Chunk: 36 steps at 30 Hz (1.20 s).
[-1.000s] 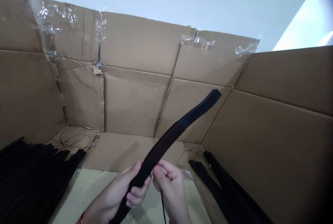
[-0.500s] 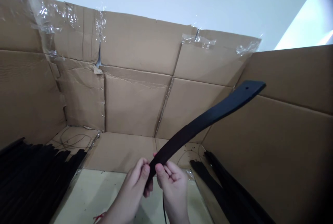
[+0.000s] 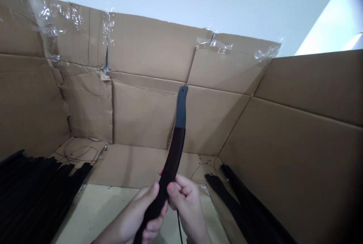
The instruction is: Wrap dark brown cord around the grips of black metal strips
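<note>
Standing around the work, cardboard walls (image 3: 141,111) run out of frame at both sides. Cropped black strips (image 3: 34,195) at left merge in shadow. Centrally, a tilted curved bar (image 3: 174,153) loses its lower end; the left grip (image 3: 144,208) wraps it, the right grip (image 3: 187,200) clasps its edge, some fingers hidden. A thin cord (image 3: 179,225) exits below.

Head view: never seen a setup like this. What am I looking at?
No machine here: these are a person's bare hands, seen by one camera worn on the head, looking forward and down. The left hand grips a curved dark strip; its far end is blue-grey with a small hole. The right hand is at its edge, a thin black cord hanging below. Dark strips lie piled at left, others at right, flanking a pale surface. Taped cardboard walls surround it.
</note>
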Available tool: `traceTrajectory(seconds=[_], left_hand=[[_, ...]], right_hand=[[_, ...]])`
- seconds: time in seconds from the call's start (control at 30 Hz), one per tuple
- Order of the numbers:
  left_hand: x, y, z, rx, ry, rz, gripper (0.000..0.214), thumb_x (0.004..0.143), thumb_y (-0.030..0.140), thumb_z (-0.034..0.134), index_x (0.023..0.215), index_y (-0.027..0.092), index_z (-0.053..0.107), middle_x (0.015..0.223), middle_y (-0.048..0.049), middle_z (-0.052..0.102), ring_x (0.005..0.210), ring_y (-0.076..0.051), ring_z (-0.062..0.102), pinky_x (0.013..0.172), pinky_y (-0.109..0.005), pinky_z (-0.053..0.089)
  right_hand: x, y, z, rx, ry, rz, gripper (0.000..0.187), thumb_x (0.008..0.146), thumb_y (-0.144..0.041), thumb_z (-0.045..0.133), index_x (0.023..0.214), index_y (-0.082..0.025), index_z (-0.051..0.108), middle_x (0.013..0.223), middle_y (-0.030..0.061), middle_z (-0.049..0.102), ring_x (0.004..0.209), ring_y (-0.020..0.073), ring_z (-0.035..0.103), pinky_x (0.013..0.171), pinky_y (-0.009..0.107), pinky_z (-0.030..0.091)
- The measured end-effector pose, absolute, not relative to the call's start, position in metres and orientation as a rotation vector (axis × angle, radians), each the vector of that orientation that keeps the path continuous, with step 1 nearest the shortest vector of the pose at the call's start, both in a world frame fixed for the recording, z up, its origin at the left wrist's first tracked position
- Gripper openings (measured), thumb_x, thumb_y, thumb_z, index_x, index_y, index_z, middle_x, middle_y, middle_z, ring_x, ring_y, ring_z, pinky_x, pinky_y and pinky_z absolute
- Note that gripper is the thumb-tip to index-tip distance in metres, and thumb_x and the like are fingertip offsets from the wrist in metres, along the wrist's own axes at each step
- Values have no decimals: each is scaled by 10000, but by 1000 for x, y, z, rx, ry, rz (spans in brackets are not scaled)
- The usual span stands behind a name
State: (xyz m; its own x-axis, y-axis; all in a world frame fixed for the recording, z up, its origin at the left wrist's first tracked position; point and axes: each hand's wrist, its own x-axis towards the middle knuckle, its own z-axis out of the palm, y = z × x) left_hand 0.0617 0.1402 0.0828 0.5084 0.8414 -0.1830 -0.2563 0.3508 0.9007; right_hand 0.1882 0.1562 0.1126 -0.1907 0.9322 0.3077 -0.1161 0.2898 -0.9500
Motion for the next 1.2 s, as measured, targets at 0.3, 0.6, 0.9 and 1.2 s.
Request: traceTrajectory(seconds=[0.3,0.6,0.9,1.2], left_hand=[[60,137,96,1005,880,926,648,703,848,450,811,210,433,489,75,349,403,-79,265,395,-206,191],[69,140,85,1158,893,1135,564,872,719,362,878,167,476,495,49,439,393,-87,402,412,-194,347],[60,163,78,944,793,1014,652,688,809,557,729,166,459,441,65,414,359,-47,347,367,-153,282],[68,145,83,1001,876,1187,571,745,739,574,828,177,515,598,28,471,524,-82,408,479,-182,294]], right_hand=[[181,156,111,-758,-1373,1218,443,792,-532,693,957,-125,751,502,-36,412,458,81,375,527,228,465],[184,162,104,-773,-1294,1285,399,790,-489,720,949,-122,717,553,-22,482,465,51,369,451,149,351],[182,158,109,-924,-1426,938,411,843,-532,627,823,-125,678,550,7,535,490,108,493,448,184,403],[180,147,112,-927,-1248,1098,515,729,-528,752,1005,-94,707,617,46,619,540,145,588,513,224,514]])
